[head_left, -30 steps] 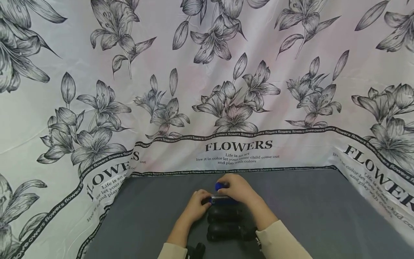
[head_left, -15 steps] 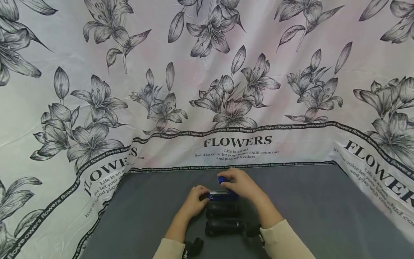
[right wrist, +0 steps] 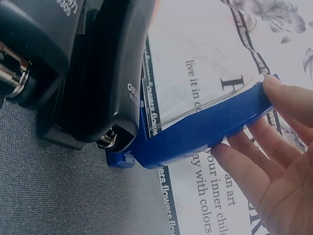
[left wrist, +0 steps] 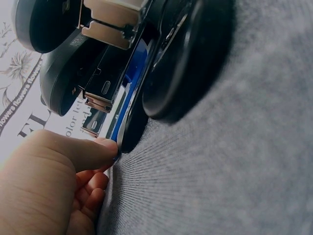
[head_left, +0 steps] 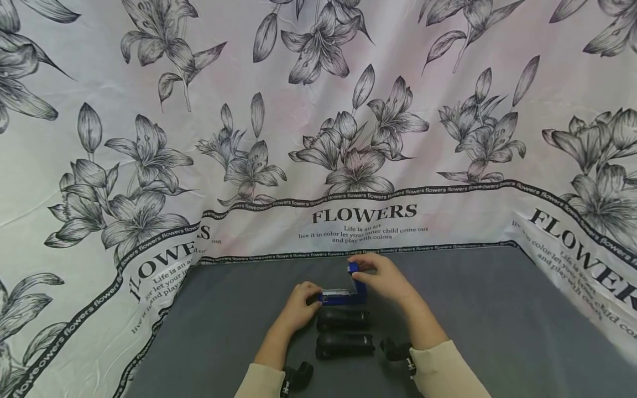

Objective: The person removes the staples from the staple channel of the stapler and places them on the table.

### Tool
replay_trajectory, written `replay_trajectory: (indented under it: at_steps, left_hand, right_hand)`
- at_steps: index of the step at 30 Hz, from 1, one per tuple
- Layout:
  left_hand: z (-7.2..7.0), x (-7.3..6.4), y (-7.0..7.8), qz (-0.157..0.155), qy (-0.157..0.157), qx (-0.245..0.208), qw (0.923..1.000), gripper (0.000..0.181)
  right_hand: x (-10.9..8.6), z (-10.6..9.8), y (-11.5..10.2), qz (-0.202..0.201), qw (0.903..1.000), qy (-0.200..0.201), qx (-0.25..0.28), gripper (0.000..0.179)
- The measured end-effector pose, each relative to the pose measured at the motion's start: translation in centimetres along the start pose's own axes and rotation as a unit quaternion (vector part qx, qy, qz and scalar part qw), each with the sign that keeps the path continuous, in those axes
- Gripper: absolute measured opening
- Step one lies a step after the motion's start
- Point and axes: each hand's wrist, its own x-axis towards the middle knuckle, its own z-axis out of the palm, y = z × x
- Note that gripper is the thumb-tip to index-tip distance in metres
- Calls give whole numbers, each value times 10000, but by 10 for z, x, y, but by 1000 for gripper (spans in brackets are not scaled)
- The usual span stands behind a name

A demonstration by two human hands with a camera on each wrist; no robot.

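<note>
While the left hand (head_left: 302, 304) pinches the left end of the blue stapler (head_left: 342, 300) between thumb and fingers, the right hand (head_left: 380, 276), reaching in from the right, grips the tip of its raised top section (right wrist: 205, 127). Compared with one second earlier, that section stands swung further up and rightward, the base remaining on the grey table (head_left: 239, 320) at the far side of two black staplers (head_left: 343, 319). The metal magazine (head_left: 335, 293) lies exposed along the base, its contents too small to tell.
</note>
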Motion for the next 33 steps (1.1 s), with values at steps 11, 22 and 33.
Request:
replay_trajectory:
  at_steps: [11,22,33]
  left_hand:
    - [-1,0,0,-23,-35,86,10000,27]
    - [-2,1,3,-20,-64,71,10000,27]
    - [-1,-2,4,-66,-84,61,9999,27]
  right_hand:
    - [-9,-8,1,208,9986,355,327,37]
    - [-18,-16,11,269,9965,672,424,37]
    - [-31,-28,17,714,9936,822,285,37]
